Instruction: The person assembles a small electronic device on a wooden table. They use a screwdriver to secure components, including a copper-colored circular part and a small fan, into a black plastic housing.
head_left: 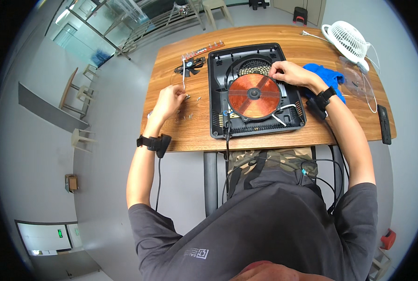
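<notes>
An opened black induction cooker base [218, 93] lies on the wooden table [274, 136], with a round copper coil [254, 96] in its middle. My right hand [288, 72] rests at the coil's upper right rim, fingers pinched at the edge; what it grips is too small to tell. My left hand [170, 99] is left of the cooker, fingers curled over several small screws [190, 99] on the table. A small black fan [190, 66] with a white wire lies just above that hand.
A strip of circuit board [204, 49] lies at the table's far left. A blue cloth [328, 77], a white desk fan [349, 40] and a clear plastic bag [356, 79] sit right. A black remote-like bar [384, 124] lies at the right edge. Cables hang below the front edge.
</notes>
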A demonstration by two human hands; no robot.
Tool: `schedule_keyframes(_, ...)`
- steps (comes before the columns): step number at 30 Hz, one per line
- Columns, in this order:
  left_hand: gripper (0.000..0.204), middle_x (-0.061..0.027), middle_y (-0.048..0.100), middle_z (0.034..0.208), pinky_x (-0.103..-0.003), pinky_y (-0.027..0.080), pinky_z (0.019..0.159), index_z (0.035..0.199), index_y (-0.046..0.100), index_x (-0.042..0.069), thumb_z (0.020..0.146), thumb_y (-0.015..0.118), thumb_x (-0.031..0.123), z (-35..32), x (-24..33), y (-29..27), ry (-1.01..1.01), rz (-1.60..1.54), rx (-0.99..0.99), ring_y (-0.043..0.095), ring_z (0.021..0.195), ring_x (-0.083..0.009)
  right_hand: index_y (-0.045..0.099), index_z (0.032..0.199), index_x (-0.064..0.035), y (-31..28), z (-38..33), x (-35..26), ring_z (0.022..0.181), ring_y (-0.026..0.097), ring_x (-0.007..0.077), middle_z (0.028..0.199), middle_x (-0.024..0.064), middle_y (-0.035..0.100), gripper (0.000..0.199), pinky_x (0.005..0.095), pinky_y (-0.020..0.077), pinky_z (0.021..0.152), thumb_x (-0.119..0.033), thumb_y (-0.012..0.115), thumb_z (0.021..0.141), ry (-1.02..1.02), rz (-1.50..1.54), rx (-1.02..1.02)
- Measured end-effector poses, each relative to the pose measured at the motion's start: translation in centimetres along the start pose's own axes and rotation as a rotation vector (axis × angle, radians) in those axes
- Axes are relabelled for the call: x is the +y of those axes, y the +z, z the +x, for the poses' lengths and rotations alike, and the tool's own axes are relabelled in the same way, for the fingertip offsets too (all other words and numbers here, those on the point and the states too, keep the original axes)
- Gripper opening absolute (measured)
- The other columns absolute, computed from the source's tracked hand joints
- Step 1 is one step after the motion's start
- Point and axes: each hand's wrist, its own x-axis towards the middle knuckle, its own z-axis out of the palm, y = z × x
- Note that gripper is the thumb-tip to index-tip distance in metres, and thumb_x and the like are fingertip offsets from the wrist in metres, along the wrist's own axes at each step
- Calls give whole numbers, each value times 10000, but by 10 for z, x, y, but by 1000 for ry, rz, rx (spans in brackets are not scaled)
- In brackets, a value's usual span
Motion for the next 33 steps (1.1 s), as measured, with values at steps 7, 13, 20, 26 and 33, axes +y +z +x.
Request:
schedule_keyframes(7, 337, -150, 610, 1243, -431, 538, 943, 1175, 683, 82, 846, 732, 134, -36, -57, -42, -135, 452, -120, 635, 1111, -352, 680, 1027, -13, 0, 0, 2, 914, 622, 162, 963, 73, 700, 121, 320, 511, 826, -101, 645, 951, -33, -25, 23)
schedule_keyframes(13, 449, -166, 668, 1154, -433, 518, 968, 1237, 672, 82, 808, 777, 157, -56, -111, -50, -144, 398, -213, 634, 1121, -339, 678, 1018, -14, 1, 1, 0, 916, 632, 170, 957, 80, 703, 122, 325, 514, 836, -104, 650, 942, -15, -28, 14)
schedule_keyframes(20, 435, -170, 691, 1032, -401, 517, 829, 1238, 679, 42, 842, 797, 175, -62, -95, -55, -202, 179, -211, 647, 899, -302, 679, 1008, -10, 1, 0, 2, 922, 632, 171, 958, 83, 703, 124, 324, 514, 839, -109, 649, 940, -16, -4, 27)
schedule_keyframes(26, 390, -153, 641, 935, -394, 504, 777, 1226, 688, 26, 901, 766, 227, -63, -78, -69, -105, 182, -122, 606, 803, -285, 679, 1011, -11, 2, 2, 7, 914, 629, 174, 949, 81, 698, 126, 329, 513, 829, -109, 643, 940, -69, -34, 30)
schedule_keyframes(33, 327, -123, 604, 839, -350, 498, 697, 1092, 700, -11, 926, 747, 267, -40, -43, -96, 55, 186, 46, 588, 728, -240, 682, 1017, -21, 4, 0, 3, 900, 627, 180, 943, 81, 697, 134, 337, 514, 809, -118, 629, 941, -50, -54, 43)
